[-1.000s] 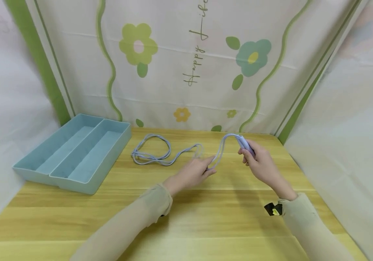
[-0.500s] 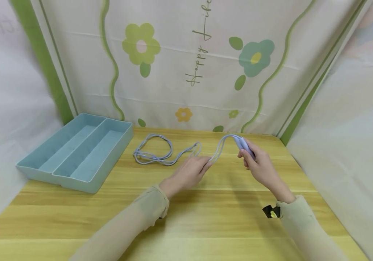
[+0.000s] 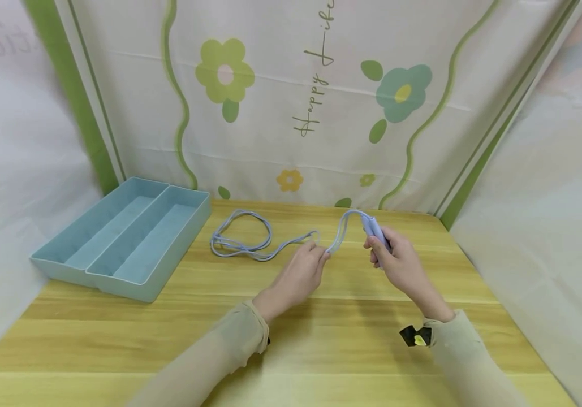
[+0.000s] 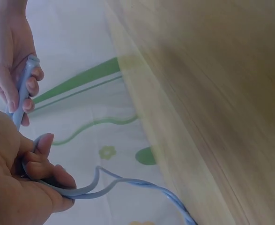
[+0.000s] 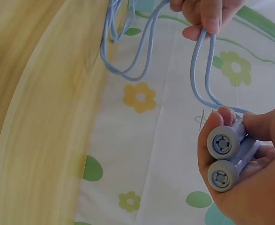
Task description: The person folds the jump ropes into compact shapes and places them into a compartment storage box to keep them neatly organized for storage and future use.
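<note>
A light blue skipping rope has its two handles [image 5: 223, 143] side by side in my right hand [image 3: 405, 265], which grips them above the right half of the table. From the handles the doubled cord [image 5: 193, 70] arches over to my left hand [image 3: 298, 275]. The left hand's fingers curl round both strands, as the left wrist view shows, with the cord [image 4: 151, 184] trailing out past them. Beyond the left hand, the remaining rope [image 3: 257, 257] lies in a loose loop on the table. The palm-side grip of the left hand is hidden in the head view.
A blue tray [image 3: 176, 265] with two long compartments stands on the left of the wooden table [image 3: 331, 350]. Behind the table hangs a white cloth [image 3: 275, 113] with printed flowers, and more cloth encloses both sides.
The left hand's spread thumb and fingers have closed round the doubled cord. My right hand has shifted slightly left with the handles. The head view has turned a little.
</note>
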`<state>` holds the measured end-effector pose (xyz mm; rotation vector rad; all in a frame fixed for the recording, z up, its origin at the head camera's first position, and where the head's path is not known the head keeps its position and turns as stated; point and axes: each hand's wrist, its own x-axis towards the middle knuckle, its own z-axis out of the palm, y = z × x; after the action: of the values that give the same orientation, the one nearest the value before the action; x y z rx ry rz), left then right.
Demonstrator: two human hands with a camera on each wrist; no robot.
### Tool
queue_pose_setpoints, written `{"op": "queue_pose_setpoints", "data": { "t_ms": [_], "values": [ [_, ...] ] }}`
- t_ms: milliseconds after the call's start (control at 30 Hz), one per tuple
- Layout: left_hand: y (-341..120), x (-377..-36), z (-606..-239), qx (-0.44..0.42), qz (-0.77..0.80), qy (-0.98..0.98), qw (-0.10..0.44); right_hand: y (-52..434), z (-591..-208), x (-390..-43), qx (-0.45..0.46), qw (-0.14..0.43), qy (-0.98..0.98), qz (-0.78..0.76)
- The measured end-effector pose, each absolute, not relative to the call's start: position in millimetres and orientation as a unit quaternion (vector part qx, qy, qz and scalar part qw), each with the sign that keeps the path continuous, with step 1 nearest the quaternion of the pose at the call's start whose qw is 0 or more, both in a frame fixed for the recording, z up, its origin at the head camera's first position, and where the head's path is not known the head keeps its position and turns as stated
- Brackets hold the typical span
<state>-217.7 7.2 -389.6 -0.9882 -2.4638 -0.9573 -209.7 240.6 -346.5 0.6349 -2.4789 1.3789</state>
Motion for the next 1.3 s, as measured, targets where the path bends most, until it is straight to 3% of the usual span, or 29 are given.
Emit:
{"op": "queue_pose_setpoints", "data": {
  "t_ms": [333,533,867,1300],
  "values": [
    [9,-208,-382,-0.293,-0.418,-0.852,0.113,218,-343,-202,0.211,0.156,-0.819,0.510],
    [11,-203,-375,-0.262,-0.506,-0.812,0.126,202,-342,-199,0.223,0.170,-0.804,0.525],
    [15,-199,-375,-0.248,-0.569,-0.760,0.195,191,-345,-197,0.176,0.169,-0.787,0.567],
    [25,-198,-381,-0.334,-0.571,-0.676,0.324,185,-340,-190,0.097,0.111,-0.739,0.658]
  ]
}}
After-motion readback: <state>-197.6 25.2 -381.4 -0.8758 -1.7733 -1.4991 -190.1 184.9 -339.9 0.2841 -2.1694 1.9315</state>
